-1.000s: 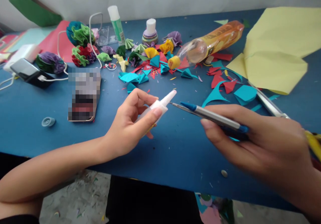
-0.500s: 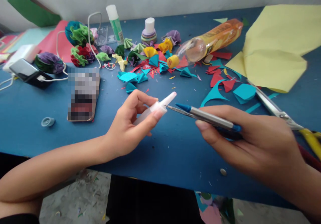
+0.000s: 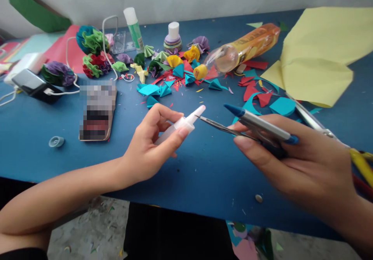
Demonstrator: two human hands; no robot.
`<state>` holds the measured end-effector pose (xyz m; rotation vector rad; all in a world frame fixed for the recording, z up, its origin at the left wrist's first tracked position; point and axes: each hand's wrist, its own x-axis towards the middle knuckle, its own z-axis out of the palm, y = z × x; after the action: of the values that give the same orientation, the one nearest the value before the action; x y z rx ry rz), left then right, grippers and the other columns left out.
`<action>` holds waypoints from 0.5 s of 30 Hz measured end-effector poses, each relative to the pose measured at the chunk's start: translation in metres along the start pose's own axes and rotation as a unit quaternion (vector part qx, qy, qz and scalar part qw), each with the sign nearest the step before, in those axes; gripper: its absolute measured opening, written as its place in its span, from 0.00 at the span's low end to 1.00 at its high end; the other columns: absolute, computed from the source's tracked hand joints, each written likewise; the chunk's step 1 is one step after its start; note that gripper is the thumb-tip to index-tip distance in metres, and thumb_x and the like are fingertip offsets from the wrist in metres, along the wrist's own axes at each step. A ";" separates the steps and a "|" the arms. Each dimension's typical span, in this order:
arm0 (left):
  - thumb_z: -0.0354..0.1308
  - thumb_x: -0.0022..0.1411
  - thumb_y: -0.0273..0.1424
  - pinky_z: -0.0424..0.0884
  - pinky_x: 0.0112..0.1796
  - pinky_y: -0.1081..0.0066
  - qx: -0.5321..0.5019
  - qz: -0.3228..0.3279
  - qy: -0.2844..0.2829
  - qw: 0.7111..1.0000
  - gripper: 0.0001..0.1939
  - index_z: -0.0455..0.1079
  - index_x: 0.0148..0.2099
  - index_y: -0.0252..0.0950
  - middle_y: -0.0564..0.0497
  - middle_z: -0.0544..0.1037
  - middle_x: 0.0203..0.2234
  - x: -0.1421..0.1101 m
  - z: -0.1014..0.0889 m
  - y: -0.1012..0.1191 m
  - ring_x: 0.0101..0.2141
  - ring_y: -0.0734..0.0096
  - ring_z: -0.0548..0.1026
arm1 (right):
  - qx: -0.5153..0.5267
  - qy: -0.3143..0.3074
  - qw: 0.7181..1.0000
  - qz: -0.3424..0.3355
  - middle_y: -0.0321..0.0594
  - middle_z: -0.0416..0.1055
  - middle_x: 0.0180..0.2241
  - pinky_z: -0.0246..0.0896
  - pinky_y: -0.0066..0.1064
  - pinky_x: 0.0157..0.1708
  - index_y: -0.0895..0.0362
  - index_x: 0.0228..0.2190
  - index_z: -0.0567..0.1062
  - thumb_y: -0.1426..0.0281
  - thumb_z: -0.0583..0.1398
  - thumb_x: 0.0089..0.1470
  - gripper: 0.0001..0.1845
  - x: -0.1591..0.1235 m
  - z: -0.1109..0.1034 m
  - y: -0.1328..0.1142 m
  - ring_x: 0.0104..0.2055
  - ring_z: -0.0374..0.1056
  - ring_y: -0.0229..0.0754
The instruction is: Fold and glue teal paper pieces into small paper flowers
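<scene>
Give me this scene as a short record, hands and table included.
left hand: holds a white bottle, nozzle pointing up and right
right hand: holds a pointed metal tool and a silver-and-blue pen
tool tip: at the nozzle; contact unclear
table: blue, with paper scraps
back of table: glue stick, drink bottle on its side
left side: phone, picture pixelated

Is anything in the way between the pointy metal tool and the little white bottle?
Nothing visible is. The tool in the right hand points at the nozzle of the white bottle. I can't tell if they touch.
</scene>
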<state>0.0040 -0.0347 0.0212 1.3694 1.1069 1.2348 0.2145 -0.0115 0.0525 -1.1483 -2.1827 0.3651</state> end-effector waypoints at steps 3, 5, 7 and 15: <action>0.60 0.61 0.36 0.74 0.20 0.83 -0.001 -0.011 0.001 1.000 0.09 0.64 0.40 0.40 0.57 0.67 0.24 0.001 0.000 0.001 0.24 0.79 0.69 | -0.012 0.018 1.000 0.005 0.27 0.69 0.20 0.60 0.25 0.19 0.48 0.34 0.71 0.69 0.57 0.58 0.03 -0.001 -0.001 0.000 0.17 0.63 0.34; 0.60 0.61 0.36 0.74 0.20 0.83 -0.003 -0.012 0.004 1.000 0.09 0.64 0.40 0.40 0.56 0.68 0.26 0.001 0.000 0.001 0.25 0.79 0.70 | -0.010 0.022 1.000 -0.001 0.27 0.69 0.20 0.60 0.25 0.19 0.48 0.34 0.71 0.69 0.56 0.58 0.04 -0.002 -0.002 0.001 0.18 0.62 0.34; 0.60 0.61 0.35 0.74 0.20 0.83 -0.006 -0.008 0.010 1.000 0.09 0.64 0.40 0.39 0.56 0.68 0.27 0.002 0.000 0.002 0.26 0.79 0.71 | -0.011 0.019 1.000 -0.006 0.27 0.69 0.21 0.60 0.24 0.20 0.48 0.34 0.70 0.70 0.56 0.58 0.04 -0.003 -0.002 0.001 0.18 0.63 0.34; 0.60 0.61 0.35 0.74 0.19 0.83 -0.005 0.002 0.014 1.000 0.09 0.63 0.40 0.40 0.56 0.68 0.28 0.003 0.000 0.005 0.26 0.79 0.71 | -0.041 0.004 0.997 -0.067 0.27 0.70 0.19 0.58 0.23 0.18 0.51 0.33 0.71 0.71 0.56 0.57 0.05 0.000 0.001 0.004 0.15 0.62 0.32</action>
<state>0.0043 -0.0325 0.0263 1.3502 1.1163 1.2636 0.2164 -0.0086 0.0495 -1.0384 -2.2711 0.2130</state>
